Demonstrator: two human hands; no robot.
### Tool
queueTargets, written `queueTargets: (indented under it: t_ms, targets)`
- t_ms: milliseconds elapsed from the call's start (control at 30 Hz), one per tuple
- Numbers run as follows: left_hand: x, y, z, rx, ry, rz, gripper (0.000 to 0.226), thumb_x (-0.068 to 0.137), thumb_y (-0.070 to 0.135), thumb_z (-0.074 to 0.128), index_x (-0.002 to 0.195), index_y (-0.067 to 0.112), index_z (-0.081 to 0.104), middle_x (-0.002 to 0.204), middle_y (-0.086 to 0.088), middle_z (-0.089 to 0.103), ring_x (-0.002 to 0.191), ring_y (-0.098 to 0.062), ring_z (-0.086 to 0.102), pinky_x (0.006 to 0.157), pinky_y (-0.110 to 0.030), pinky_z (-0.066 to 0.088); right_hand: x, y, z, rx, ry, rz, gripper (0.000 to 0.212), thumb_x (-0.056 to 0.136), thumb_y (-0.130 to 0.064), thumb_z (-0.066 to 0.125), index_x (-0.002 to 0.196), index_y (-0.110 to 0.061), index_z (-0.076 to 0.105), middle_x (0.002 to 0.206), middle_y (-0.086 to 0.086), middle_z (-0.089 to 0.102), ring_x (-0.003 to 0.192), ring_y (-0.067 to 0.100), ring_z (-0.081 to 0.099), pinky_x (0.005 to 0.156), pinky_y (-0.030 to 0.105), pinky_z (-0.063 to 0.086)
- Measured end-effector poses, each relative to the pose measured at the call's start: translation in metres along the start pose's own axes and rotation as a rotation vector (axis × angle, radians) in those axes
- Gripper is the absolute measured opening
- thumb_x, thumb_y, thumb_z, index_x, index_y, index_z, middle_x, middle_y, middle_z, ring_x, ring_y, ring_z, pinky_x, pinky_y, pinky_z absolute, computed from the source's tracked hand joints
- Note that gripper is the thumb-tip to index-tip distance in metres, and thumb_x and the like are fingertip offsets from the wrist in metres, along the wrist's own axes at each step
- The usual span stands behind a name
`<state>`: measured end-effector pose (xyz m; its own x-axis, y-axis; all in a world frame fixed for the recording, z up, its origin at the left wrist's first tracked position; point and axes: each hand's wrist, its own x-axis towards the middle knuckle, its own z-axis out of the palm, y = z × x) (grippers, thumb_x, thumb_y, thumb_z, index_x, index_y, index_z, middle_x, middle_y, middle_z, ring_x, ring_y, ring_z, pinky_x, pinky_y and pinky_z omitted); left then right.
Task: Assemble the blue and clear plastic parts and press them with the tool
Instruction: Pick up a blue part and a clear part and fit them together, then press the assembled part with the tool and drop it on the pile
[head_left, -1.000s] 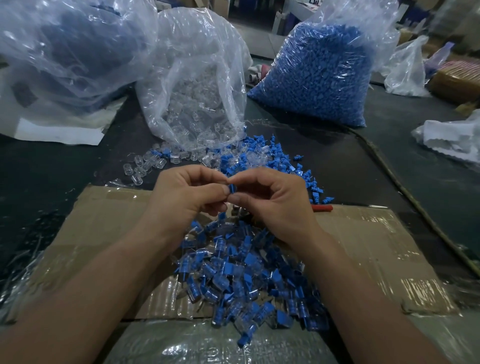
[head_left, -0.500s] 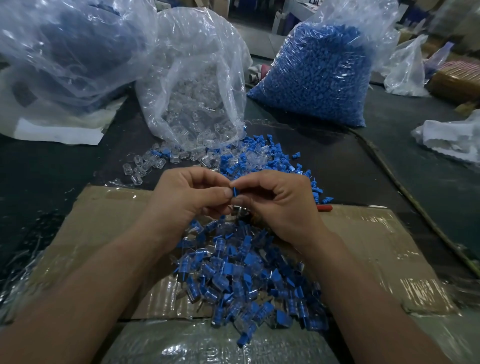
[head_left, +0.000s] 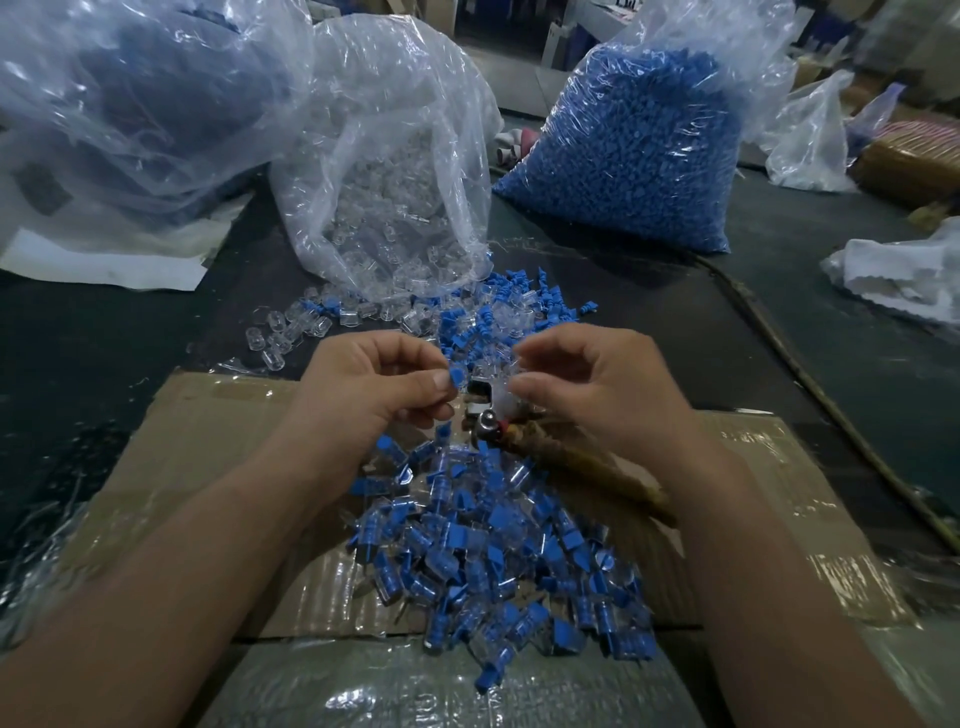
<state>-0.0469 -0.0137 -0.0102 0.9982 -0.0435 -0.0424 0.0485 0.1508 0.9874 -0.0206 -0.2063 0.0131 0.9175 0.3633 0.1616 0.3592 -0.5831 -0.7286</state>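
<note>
Tabletop (head_left: 104, 353) dark green-black. Cardboard (head_left: 218, 436) brown. Bag of blue parts (head_left: 639, 156) solid blue; bag of clear parts (head_left: 395, 208) colourless. Assembled pile (head_left: 498, 561) - blue within clear. Tool (head_left: 587, 462) - brown handle, silver head, red collar. Pinched: blue part (head_left: 457, 375), clear part (head_left: 500, 396).

A small factory assembly bench: bulk bags of blue parts (head_left: 628, 156) and clear parts (head_left: 395, 208) crowd the dark worktable (head_left: 571, 312).

Your hands separate: left hand (head_left: 379, 384) alone now pinches blue part (head_left: 457, 375); right hand (head_left: 597, 384) shifts right, uncovering tool (head_left: 582, 462).
</note>
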Motion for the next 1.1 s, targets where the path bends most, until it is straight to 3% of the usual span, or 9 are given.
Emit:
queueTargets:
  t_ms: [167,300,500,600,833,933,1100]
  targets:
    - [0.002,-0.001,0.0,0.007,0.03,0.005,0.014,0.058,0.01,0.063,0.072,0.006,0.061,0.058,-0.004,0.066,0.053,-0.013,0.063,0.052,-0.02,0.053,-0.003,0.021,-0.032,-0.229,-0.218,0.214,0.025,0.069,-0.035,0.076,0.086,-0.041,0.059,0.09,-0.021,0.061,0.088,-0.005,0.056,0.079,0.019,0.044]
    - [0.003,-0.001,-0.001,0.011,0.047,0.018,0.011,0.062,0.007,0.063,0.072,0.007,0.061,0.059,-0.003,0.067,0.053,-0.013,0.063,0.051,-0.019,0.053,-0.006,0.022,-0.036,-0.27,-0.395,0.297,0.047,0.061,-0.036,0.082,0.098,-0.044,0.054,0.1,-0.024,0.052,0.094,-0.002,0.05,0.072,0.015,0.037]
    - [0.004,-0.002,-0.001,0.021,0.059,0.033,0.012,0.075,-0.005,0.06,0.072,0.007,0.061,0.058,-0.003,0.066,0.052,-0.011,0.062,0.051,-0.018,0.052,-0.003,0.02,-0.024,-0.469,-0.477,0.299,0.083,0.058,-0.036,0.084,0.129,-0.033,0.042,0.11,-0.014,0.037,0.106,0.008,0.036,0.09,0.029,0.036]
    - [0.004,-0.001,-0.001,0.022,0.059,0.038,0.014,0.076,-0.006,0.059,0.072,0.007,0.061,0.058,-0.002,0.066,0.052,-0.011,0.062,0.051,-0.018,0.052,-0.002,0.019,-0.024,-0.482,-0.442,0.289,0.076,0.059,-0.037,0.083,0.126,-0.032,0.048,0.107,-0.013,0.042,0.101,0.01,0.042,0.085,0.029,0.04]
    - [0.004,-0.002,-0.001,0.015,0.062,0.04,0.015,0.077,-0.007,0.058,0.073,0.007,0.06,0.057,-0.001,0.066,0.052,-0.01,0.062,0.051,-0.018,0.053,0.001,0.016,-0.012,-0.628,-0.305,0.217,0.028,0.072,-0.023,0.066,0.099,-0.026,0.061,0.089,-0.01,0.051,0.079,0.008,0.047,0.064,0.029,0.042]
    - [0.004,-0.002,0.0,0.001,0.068,0.041,0.015,0.077,-0.008,0.058,0.072,0.007,0.059,0.056,-0.001,0.066,0.051,-0.01,0.063,0.051,-0.017,0.053,0.003,0.016,-0.004,-0.72,-0.245,0.185,0.023,0.075,-0.016,0.06,0.096,-0.024,0.058,0.093,-0.004,0.055,0.08,0.015,0.05,0.057,0.028,0.036]
    - [0.004,-0.002,0.0,0.004,0.088,0.064,0.016,0.079,-0.009,0.056,0.074,0.007,0.059,0.057,0.0,0.066,0.052,-0.009,0.063,0.052,-0.017,0.052,0.003,0.018,-0.007,-0.666,-0.171,0.167,0.021,0.078,-0.015,0.058,0.096,-0.025,0.053,0.093,-0.007,0.05,0.081,0.013,0.045,0.056,0.025,0.031]
